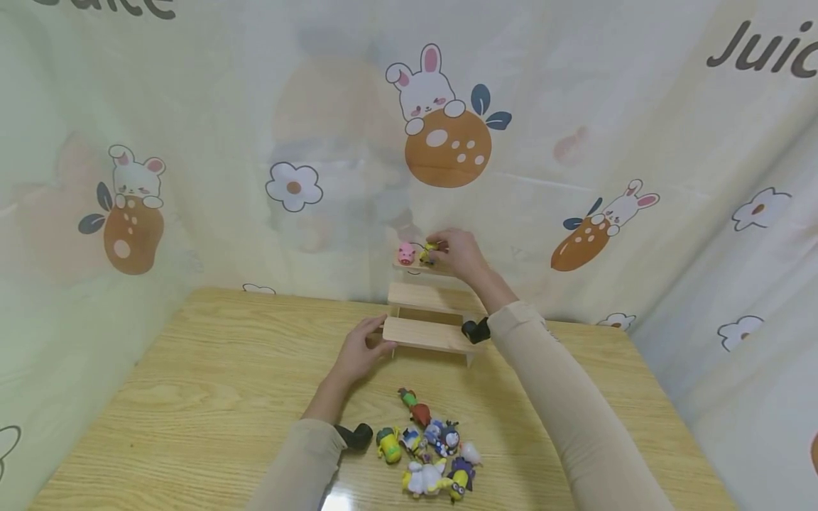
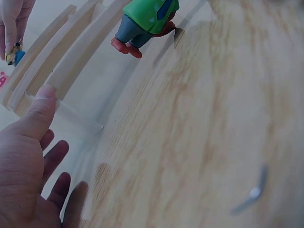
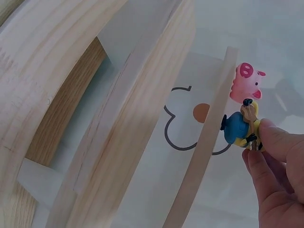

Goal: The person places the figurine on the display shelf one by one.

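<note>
My right hand (image 1: 461,254) pinches a small yellow Minion figurine (image 3: 239,128) in blue overalls between thumb and fingers. The figurine's feet are right at the top board of a three-tier wooden display stand (image 1: 434,333). Beside it on that board is a pink pig figurine (image 1: 406,253). At the left end of the lowest board is my left hand (image 1: 359,349), its thumb touching the board's end and its other fingers loosely spread. In the left wrist view, a figurine in a green top (image 2: 149,19) shows near the stand.
Several small figurines lie in a group on the wooden table (image 1: 224,383) in front of the stand. Among them are a yellow-and-green one (image 1: 388,446), a white one (image 1: 424,477) and one with a purple cape (image 1: 460,477). A printed curtain (image 1: 345,234) hangs behind the table.
</note>
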{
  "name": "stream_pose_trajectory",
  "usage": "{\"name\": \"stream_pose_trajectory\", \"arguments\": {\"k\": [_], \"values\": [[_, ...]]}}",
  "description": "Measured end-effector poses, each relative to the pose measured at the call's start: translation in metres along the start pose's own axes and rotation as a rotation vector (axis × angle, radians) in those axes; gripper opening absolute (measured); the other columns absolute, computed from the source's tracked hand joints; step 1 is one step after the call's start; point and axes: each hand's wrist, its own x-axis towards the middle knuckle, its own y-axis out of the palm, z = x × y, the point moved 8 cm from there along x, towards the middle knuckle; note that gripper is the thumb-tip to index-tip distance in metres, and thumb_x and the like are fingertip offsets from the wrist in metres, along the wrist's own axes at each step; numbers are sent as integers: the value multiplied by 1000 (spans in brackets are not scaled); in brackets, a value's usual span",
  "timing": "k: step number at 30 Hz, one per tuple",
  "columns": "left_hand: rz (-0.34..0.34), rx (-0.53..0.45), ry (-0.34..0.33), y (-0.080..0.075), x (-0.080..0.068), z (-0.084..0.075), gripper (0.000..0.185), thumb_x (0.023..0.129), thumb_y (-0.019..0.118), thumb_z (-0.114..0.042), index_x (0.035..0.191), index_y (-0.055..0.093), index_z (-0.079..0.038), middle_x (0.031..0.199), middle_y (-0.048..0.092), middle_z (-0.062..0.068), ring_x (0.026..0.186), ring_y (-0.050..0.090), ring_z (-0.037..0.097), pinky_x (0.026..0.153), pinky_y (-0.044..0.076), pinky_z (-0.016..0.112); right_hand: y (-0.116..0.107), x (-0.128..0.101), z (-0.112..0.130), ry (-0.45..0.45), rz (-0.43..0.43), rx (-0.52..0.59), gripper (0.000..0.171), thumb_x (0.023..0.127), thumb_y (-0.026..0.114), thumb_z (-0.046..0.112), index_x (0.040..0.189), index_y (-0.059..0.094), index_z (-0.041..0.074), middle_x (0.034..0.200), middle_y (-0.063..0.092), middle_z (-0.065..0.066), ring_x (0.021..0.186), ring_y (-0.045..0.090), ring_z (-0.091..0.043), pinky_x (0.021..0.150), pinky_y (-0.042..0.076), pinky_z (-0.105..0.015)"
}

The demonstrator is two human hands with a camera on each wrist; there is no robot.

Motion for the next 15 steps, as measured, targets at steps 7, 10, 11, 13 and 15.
{"name": "stream_pose_trajectory", "arguments": {"k": [7, 10, 11, 13, 15], "values": [[-4, -7, 9, -1, 0, 0, 66, 83, 72, -32, 139, 48, -9, 133, 54, 8, 125, 50, 27, 103, 43, 47, 1, 2, -1, -2, -3, 14, 28, 89, 66, 9, 116, 66, 1, 118, 64, -17, 105, 63, -29, 94, 51, -39], [-7, -11, 13, -1, 0, 0, 65, 83, 72, -31, 139, 48, -9, 133, 55, 8, 124, 51, 27, 102, 44, 46, 2, 3, -3, 9, -6, 33, 28, 89, 65, 9, 116, 66, 1, 118, 64, -16, 106, 63, -29, 94, 51, -39], [-7, -15, 9, -1, 0, 0, 65, 83, 72, -31, 139, 48, -9, 133, 55, 8, 123, 51, 27, 101, 45, 46, 2, 3, -4, 11, -7, 39, 28, 89, 65, 9, 116, 66, 1, 118, 64, -16, 107, 63, -29, 94, 51, -38], [-6, -17, 8, 0, 0, 0, 64, 83, 72, -30, 139, 48, -9, 133, 55, 8, 123, 51, 27, 100, 46, 45, 2, 3, -5, 13, -10, 44, 27, 89, 65, 8, 116, 66, 1, 118, 63, -16, 107, 63, -29, 94, 51, -38], [-3, -17, 6, 0, 0, 0, 64, 83, 72, -30, 139, 48, -10, 133, 54, 8, 122, 52, 26, 100, 46, 45, 2, 3, -4, 11, -13, 40, 26, 90, 65, 8, 115, 66, 1, 117, 63, -16, 107, 63, -30, 94, 52, -38]]}}
